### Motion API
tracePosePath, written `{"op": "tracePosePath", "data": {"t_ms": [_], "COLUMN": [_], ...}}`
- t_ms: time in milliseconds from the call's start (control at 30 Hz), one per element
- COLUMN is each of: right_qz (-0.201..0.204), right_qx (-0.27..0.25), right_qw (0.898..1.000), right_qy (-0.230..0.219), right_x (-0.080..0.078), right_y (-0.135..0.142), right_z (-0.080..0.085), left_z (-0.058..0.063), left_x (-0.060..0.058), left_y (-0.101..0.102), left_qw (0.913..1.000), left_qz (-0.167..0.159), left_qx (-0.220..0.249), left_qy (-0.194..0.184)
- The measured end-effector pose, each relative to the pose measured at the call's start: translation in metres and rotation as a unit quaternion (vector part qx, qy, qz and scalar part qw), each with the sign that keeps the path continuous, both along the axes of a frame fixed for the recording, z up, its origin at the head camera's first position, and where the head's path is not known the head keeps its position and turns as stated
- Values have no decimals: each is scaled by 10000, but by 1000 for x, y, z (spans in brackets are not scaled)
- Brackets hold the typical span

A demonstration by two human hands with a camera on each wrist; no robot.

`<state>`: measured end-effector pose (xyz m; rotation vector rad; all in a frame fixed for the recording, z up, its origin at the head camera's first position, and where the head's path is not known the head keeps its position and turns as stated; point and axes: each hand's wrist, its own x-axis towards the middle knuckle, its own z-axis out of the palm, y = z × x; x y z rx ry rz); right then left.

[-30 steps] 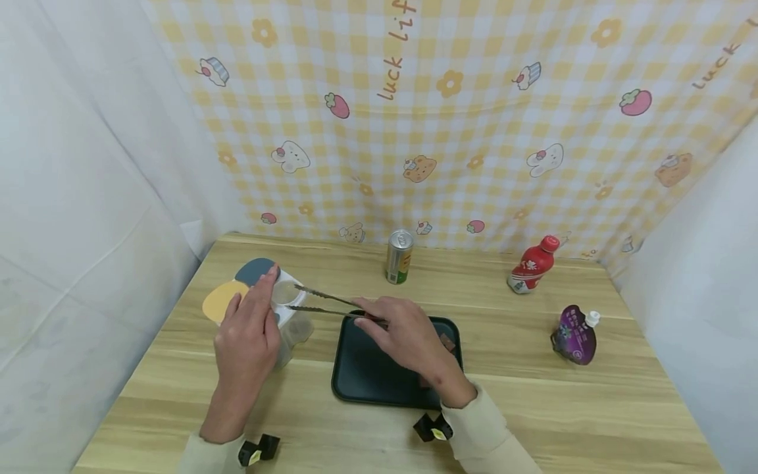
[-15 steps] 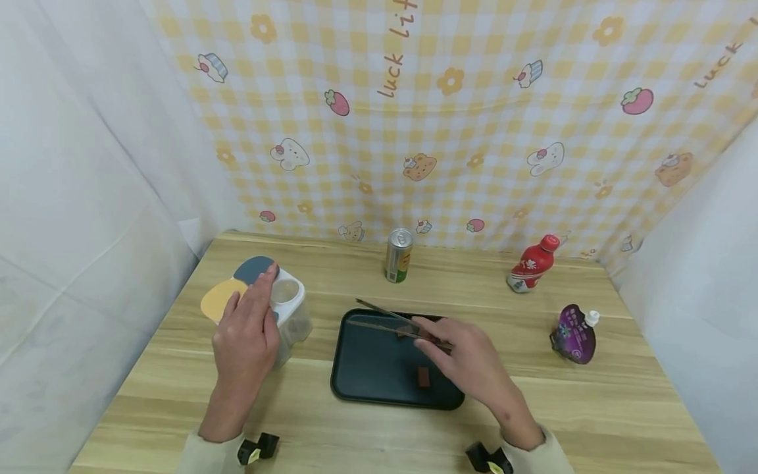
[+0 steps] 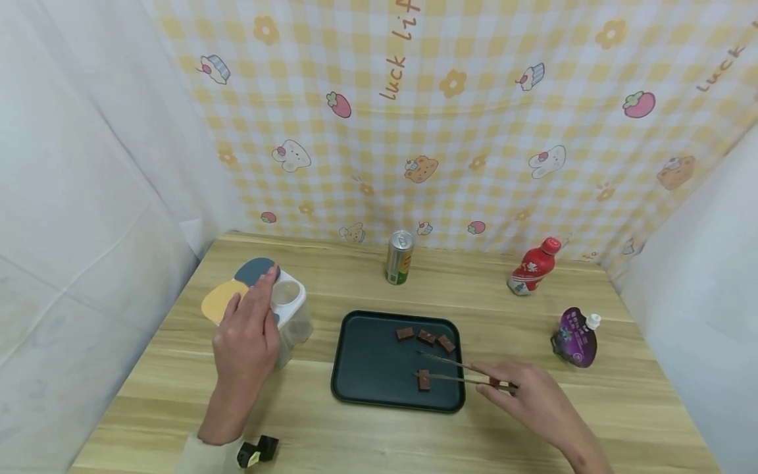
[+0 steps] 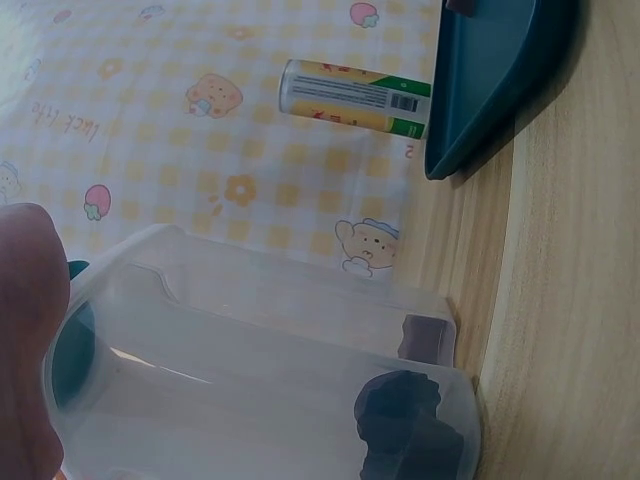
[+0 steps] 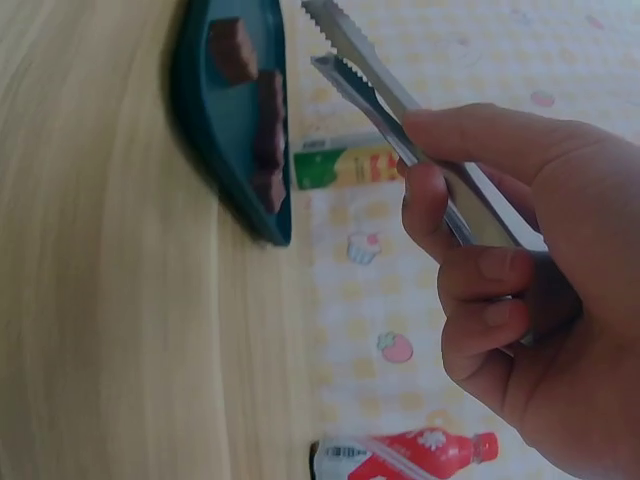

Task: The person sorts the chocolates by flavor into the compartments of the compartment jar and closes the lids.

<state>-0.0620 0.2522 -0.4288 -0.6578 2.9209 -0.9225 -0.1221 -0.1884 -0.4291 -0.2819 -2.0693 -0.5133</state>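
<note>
My left hand (image 3: 245,342) rests with straight fingers on the top of a clear multi-compartment container (image 3: 294,332) with coloured flip lids. One round opening (image 3: 285,292) in its white top is uncovered. Dark pieces (image 4: 410,425) lie at the container's bottom in the left wrist view. My right hand (image 3: 530,398) grips metal serrated tongs (image 5: 385,95), their tips apart with nothing held between them. Those tips hang over the right part of a dark tray (image 3: 370,355). Several brown chocolate pieces (image 3: 405,334) lie in it, one chocolate piece (image 3: 424,380) by the nearer tip.
Behind the tray stands a drink can (image 3: 400,257). At the back right is a red bottle (image 3: 533,266), and a purple spouted pouch (image 3: 576,337) sits nearer on the right. A checked curtain (image 3: 355,131) hangs behind the wooden table (image 3: 355,438).
The right hand has moved the tongs from beside the container's round opening rightward to the tray's right side, uncovering the chocolate pieces. The left hand has stayed on the container.
</note>
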Motion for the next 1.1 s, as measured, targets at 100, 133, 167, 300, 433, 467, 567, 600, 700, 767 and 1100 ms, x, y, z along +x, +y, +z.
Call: {"op": "tracePosePath", "data": {"t_ms": [100, 133, 167, 300, 433, 467, 567, 600, 700, 767, 1100], "right_qz": [89, 134, 179, 339, 401, 387, 308, 276, 213, 202, 392], "right_qx": [26, 16, 1, -106, -210, -214, -176, -148, -67, -37, -163], "right_qw": [9999, 9999, 9998, 9992, 9988, 9990, 9991, 9988, 9975, 9968, 9970], "right_qy": [-65, -46, -25, 169, 181, 108, -253, -370, -669, -768, -649], "right_x": [3, 4, 5, 8, 8, 7, 6, 6, 5, 4, 5], "right_y": [11, 14, 16, 22, 22, 22, 22, 22, 21, 21, 22], "right_z": [-4, -5, -6, -12, -16, -17, -17, -17, -18, -19, -23], "left_z": [-1, -1, -1, -2, -2, -2, -2, -2, -1, -1, 0], "left_x": [0, 0, -1, -1, -1, -1, -1, -1, -1, -1, 0], "left_y": [0, 0, 0, 0, 0, 0, 0, 0, 1, 1, 0], "left_qw": [10000, 10000, 10000, 10000, 10000, 10000, 10000, 10000, 10000, 10000, 10000], "left_qz": [9, 8, 6, -9, -14, -12, -7, -6, -13, -25, 23], "left_qx": [6, 9, 10, 20, 37, 40, 43, 39, 39, 45, 32], "left_qy": [6, 9, 14, -6, -34, -39, -49, -48, -34, -27, 18]}}
